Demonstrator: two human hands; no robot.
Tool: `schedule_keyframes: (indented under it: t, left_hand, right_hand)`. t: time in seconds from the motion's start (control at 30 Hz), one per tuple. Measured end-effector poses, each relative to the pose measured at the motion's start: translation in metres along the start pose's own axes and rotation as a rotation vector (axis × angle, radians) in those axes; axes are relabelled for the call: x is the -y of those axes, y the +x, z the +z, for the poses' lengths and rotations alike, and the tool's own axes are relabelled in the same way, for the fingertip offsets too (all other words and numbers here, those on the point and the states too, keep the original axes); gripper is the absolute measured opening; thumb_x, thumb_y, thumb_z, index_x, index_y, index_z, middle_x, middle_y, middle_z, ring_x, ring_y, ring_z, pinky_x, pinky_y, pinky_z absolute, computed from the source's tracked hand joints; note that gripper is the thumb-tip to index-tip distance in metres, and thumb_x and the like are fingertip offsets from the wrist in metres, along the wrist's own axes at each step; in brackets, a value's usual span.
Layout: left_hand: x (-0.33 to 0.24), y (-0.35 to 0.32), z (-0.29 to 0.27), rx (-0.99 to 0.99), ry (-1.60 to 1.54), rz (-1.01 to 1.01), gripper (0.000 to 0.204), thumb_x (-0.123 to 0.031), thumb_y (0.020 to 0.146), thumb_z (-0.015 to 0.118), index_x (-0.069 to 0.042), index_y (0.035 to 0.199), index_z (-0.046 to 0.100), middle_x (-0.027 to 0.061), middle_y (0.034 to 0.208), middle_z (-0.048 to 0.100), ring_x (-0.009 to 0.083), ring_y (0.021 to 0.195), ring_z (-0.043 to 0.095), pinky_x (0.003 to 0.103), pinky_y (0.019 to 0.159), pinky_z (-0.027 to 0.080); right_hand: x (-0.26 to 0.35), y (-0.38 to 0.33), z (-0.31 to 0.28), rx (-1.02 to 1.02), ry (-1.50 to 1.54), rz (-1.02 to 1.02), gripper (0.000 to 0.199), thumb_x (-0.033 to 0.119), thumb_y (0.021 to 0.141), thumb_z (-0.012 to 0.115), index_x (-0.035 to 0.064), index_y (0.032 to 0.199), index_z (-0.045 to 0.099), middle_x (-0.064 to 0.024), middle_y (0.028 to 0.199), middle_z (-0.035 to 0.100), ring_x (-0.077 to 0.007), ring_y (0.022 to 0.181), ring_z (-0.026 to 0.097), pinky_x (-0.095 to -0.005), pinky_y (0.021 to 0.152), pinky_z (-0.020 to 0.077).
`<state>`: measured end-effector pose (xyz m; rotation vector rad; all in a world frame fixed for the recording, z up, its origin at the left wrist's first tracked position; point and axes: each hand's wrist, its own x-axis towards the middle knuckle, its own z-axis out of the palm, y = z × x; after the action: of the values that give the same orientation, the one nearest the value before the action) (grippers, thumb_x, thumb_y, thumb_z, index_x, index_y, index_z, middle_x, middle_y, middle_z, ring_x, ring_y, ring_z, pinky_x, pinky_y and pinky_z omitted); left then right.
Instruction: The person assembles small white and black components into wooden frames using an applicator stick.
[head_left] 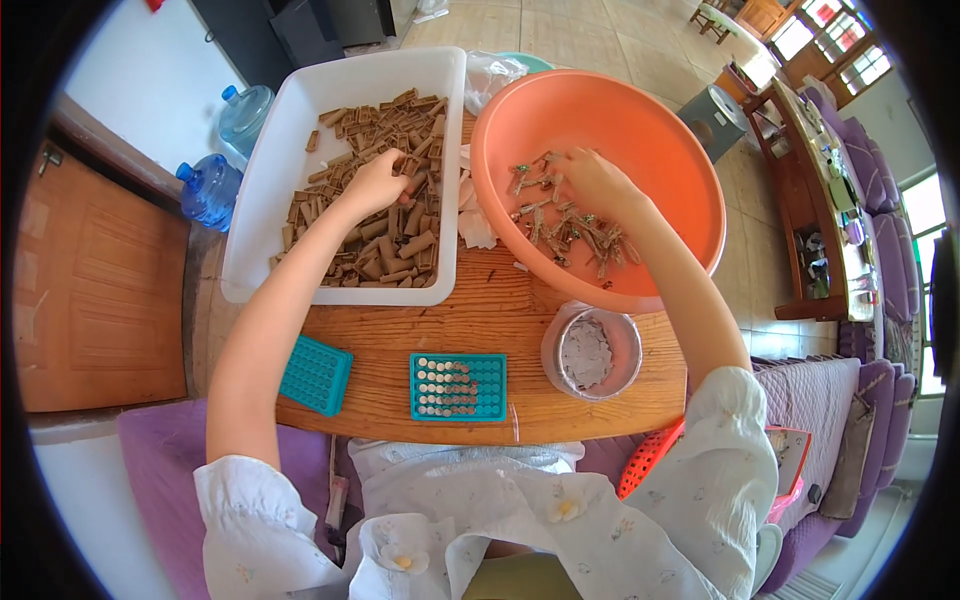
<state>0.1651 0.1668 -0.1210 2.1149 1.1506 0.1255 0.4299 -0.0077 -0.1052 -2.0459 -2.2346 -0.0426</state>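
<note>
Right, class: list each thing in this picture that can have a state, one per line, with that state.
White bin: open, partly filled with brown pieces.
Orange basin: holds a small scatter of metal-tipped pieces.
Middle teal tray: left part of its slots filled, the rest empty.
Left teal tray: lying tilted, no pieces seen in it.
Round tub: open, pale scraps inside.
Left hand: down among the brown pieces.
Right hand: down in the basin.

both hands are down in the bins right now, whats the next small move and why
Probably close each hand on one piece and lift it out. The left hand rests on the brown pieces in the white bin, the right hand on the small metal parts in the orange basin; neither grip is clearly visible. The teal tray is partly filled.
</note>
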Motion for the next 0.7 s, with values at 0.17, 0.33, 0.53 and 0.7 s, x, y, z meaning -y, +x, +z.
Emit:
schedule_keyframes:
  t: [0.17, 0.33, 0.53, 0.7]
  left_hand:
    - [-0.033, -0.065, -0.023, 0.241, -0.579, -0.091, 0.040, -0.002, 0.081, 0.041, -0.008, 0.120, 0.034, 0.0092, 0.099, 0.050, 0.0118, 0.071, 0.058, 0.021, 0.058, 0.047]
    - [-0.017, -0.149, -0.043, 0.329, -0.878, -0.314, 0.035, 0.001, 0.078, 0.041, -0.009, 0.111, 0.040, 0.0059, 0.093, 0.050, 0.0126, 0.076, 0.057, 0.022, 0.060, 0.049]
    - [0.010, -0.218, -0.050, 0.564, -1.247, -0.454, 0.030, -0.005, 0.083, 0.037, -0.009, 0.113, 0.041, 0.0072, 0.097, 0.052, 0.0137, 0.082, 0.056, 0.027, 0.065, 0.051]
    - [0.001, -0.247, -0.047, 0.429, -1.323, -0.401, 0.029, -0.010, 0.089, 0.039, -0.008, 0.118, 0.039, 0.0081, 0.110, 0.050, 0.0188, 0.100, 0.053, 0.038, 0.082, 0.047]
  right_hand:
    - [-0.010, 0.047, 0.041, 0.076, 0.048, 0.218, 0.024, 0.009, 0.073, 0.055, 0.0077, 0.097, 0.056, -0.0159, 0.095, 0.057, -0.0320, 0.091, 0.055, -0.0409, 0.076, 0.0446]
    - [0.015, 0.058, 0.040, 0.204, 0.028, 0.170, 0.022, 0.010, 0.075, 0.053, 0.0070, 0.097, 0.056, -0.0145, 0.093, 0.059, -0.0313, 0.090, 0.056, -0.0390, 0.076, 0.0454]
    - [0.000, 0.053, -0.015, -0.353, 0.687, 0.406, 0.023, 0.014, 0.077, 0.058, 0.0035, 0.097, 0.054, -0.0116, 0.080, 0.062, -0.0225, 0.078, 0.061, -0.0326, 0.067, 0.0464]
    - [0.038, 0.018, -0.098, -0.667, 1.260, 0.400, 0.020, 0.016, 0.084, 0.053, -0.0021, 0.094, 0.055, -0.0011, 0.066, 0.053, -0.0057, 0.056, 0.045, -0.0188, 0.053, 0.0403]
